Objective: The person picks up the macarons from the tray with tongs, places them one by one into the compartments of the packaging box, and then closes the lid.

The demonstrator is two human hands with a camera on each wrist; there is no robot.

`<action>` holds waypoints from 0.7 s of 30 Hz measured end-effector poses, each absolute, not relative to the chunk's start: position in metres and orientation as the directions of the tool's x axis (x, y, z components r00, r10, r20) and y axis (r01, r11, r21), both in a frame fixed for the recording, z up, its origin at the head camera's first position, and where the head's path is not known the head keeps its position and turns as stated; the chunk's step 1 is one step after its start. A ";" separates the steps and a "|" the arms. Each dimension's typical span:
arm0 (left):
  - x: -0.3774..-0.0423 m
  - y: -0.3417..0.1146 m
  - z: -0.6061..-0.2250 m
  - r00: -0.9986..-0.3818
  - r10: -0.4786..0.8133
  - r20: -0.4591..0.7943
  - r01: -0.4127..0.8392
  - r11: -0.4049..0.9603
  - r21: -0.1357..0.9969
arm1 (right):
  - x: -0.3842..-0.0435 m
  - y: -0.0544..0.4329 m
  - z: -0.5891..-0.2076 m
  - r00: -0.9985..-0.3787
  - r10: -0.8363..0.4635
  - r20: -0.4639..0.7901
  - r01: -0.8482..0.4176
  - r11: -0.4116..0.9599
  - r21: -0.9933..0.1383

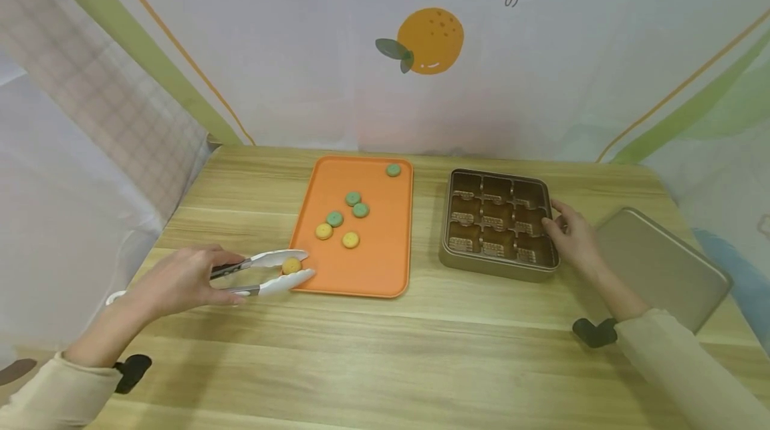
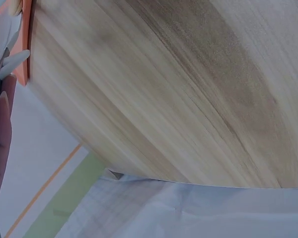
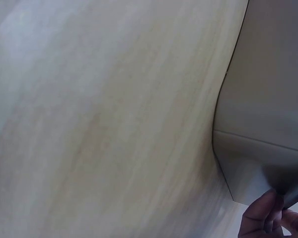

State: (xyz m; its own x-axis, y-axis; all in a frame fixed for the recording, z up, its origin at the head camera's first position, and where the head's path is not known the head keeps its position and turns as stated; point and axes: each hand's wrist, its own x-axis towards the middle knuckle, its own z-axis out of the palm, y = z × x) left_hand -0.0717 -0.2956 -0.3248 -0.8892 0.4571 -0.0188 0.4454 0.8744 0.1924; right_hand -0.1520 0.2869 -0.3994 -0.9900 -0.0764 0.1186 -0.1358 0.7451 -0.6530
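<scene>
My left hand (image 1: 183, 283) grips a pair of tongs (image 1: 279, 259) with dark handles and pale scalloped tips. Between those tips is a yellow macaron (image 1: 291, 265), overlapping the left edge of the orange tray (image 1: 379, 269) in the head view. Two more yellow macarons (image 1: 351, 240) and several green macarons (image 1: 353, 198) lie on that tray. At right, my right hand (image 1: 571, 236) pinches the right rim of a bronze-coloured square box (image 1: 499, 268), thumb at the inner side. Inside the box is a brown divided insert (image 1: 497, 216) whose compartments hold nothing visible.
A flat metallic lid (image 1: 662, 256) lies right of the box, partly behind my right forearm. The wooden table (image 1: 385, 356) runs under everything. A printed cloth (image 1: 301, 82) hangs along the table's back edge, and more cloth hangs at both sides.
</scene>
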 end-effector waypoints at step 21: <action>-0.069 -0.303 -0.311 -0.892 0.446 -0.070 0.432 0.888 0.157 | -0.154 0.287 -0.401 -0.987 -0.077 0.139 -0.150 0.735 -0.661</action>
